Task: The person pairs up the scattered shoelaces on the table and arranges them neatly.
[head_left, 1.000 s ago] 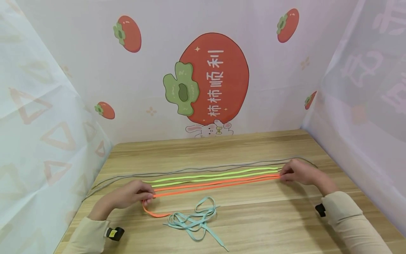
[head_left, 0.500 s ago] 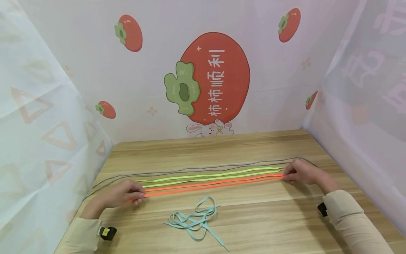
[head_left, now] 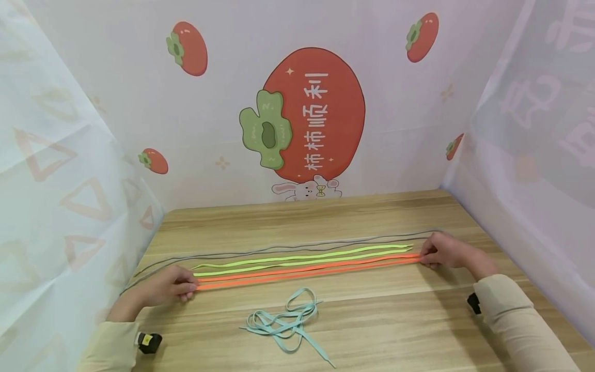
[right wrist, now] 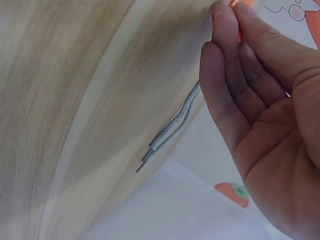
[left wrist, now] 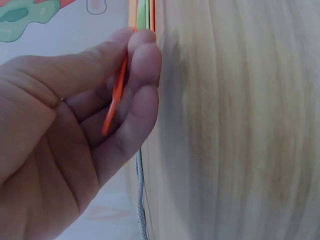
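Observation:
An orange shoelace, doubled into two strands, is stretched across the table between the hands. The left hand pinches its left end between thumb and fingertips; in the left wrist view a short orange lace tip hangs inside the fingers. At the other end the right hand pinches the lace, and only a little orange shows between thumb and finger in the right wrist view. Just behind lies a doubled yellow-green shoelace. Farther back runs a grey shoelace, its two ends beyond the right hand.
A light blue shoelace lies in a loose tangle in front of the orange one. The wooden table is bordered by a printed back wall and white sheets at the left and right sides.
The left hand has moved left, drawing the orange lace's trailing end away from the blue tangle. The right hand has shifted slightly right. More of the yellow-green lace's left end shows.

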The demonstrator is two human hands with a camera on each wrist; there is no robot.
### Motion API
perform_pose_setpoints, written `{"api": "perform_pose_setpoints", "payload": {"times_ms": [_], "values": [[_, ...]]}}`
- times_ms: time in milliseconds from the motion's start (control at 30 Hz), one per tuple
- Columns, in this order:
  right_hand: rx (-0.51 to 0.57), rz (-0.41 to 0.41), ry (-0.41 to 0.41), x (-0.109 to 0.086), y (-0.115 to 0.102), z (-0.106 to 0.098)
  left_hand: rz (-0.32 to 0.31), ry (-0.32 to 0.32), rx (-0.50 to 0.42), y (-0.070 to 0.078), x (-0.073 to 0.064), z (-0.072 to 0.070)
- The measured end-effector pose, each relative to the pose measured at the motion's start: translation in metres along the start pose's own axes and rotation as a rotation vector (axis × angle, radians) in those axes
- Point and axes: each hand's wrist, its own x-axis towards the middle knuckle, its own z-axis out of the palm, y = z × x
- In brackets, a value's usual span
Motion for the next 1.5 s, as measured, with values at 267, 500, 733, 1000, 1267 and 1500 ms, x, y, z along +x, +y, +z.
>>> {"api": "perform_pose_setpoints", "payload": {"times_ms": [267, 500, 733, 1000, 1267, 1500], "values": [[0.008, 0.045, 0.001, 0.0, 0.008, -0.003, -0.075, 0.015, 0.044, -0.006, -0.003, -0.004], [-0.044, 0.075, 0.015, 0.0, 0.004, -0.004, -0.109, 0.054, 0.093, -0.009, 0.0, -0.002], [-0.064, 0.097, 0.027, 0.0, -0.002, -0.004, -0.158, 0.114, 0.18, -0.004, 0.004, 0.002], [-0.101, 0.063, 0.029, 0.004, 0.0, -0.004, -0.19, 0.194, 0.317, -0.002, 0.003, 0.007], [-0.138, 0.068, 0.036, 0.008, -0.007, -0.003, -0.217, 0.259, 0.46, 0.001, 0.004, 0.011], [-0.168, 0.083, 0.033, 0.009, -0.008, -0.004, -0.267, 0.3, 0.585, 0.011, 0.009, 0.017]]}}
